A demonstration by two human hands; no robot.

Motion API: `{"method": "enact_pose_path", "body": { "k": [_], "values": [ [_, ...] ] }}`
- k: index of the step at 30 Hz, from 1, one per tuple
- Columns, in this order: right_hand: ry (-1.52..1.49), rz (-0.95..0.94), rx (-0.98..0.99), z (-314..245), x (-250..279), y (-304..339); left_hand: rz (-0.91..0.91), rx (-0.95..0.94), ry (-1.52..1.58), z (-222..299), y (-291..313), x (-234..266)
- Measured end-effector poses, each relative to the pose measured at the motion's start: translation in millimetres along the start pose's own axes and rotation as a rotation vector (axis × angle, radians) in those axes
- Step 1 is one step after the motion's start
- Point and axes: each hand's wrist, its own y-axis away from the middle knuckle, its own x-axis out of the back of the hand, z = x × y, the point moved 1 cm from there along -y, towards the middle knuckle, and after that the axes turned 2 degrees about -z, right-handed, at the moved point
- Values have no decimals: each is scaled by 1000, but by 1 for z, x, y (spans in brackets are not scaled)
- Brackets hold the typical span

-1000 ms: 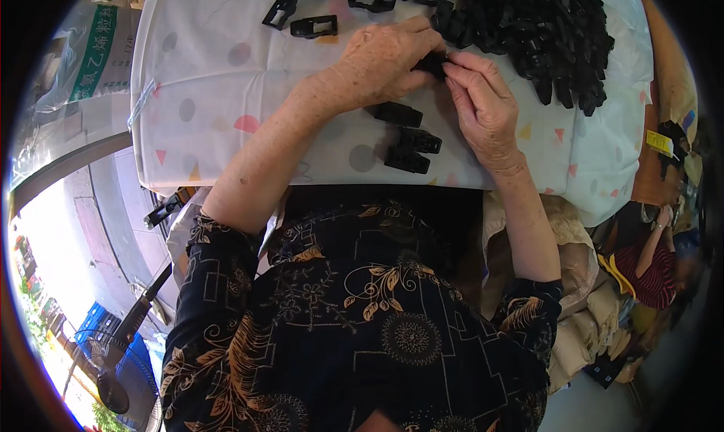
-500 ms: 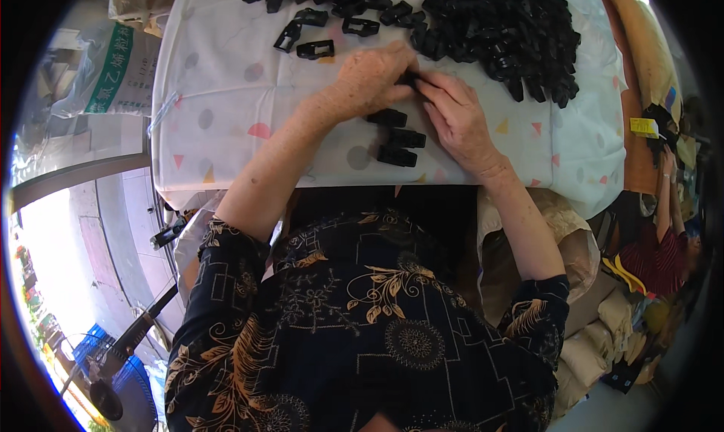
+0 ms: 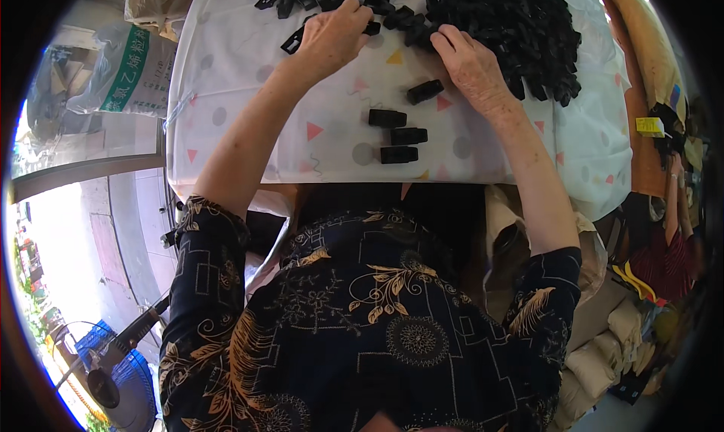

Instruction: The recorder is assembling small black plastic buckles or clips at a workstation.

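Left of the big black heap, that's where both hands are. Right hand is the nearer one: its fingertips are right at the heap's left edge, seemingly against the dark pieces, but whether it's pinching one I can't tell. Left hand is further left of the heap, fingers bent down over the loose parts, and again I can't tell if it's got hold of anything. So the heap lies to the right of both hands, and its pieces point every which way, no common long axis. Loose parts left of the heap are small and black, at least one an open frame. Then on the near side of the heap, leftish, there are four blocks: three lie long side across, while the one closest to the heap is skewed, right end tipped toward it. All of it looks like hard plastic, boxy, a bit shiny. Cloth under the heap is smooth and white, lightly creased, printed with triangles and grey dots.
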Motion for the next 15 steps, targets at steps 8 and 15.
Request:
{"method": "enact_pose_path", "body": {
  "k": [8, 15],
  "values": [
    [-33, 4, 20, 0, 5, 8, -97, -143, 330, 65, 11, -6],
    [-426, 75, -208, -5, 25, 54, -82, -205, 485, 73, 29, -12]
  ]
}}
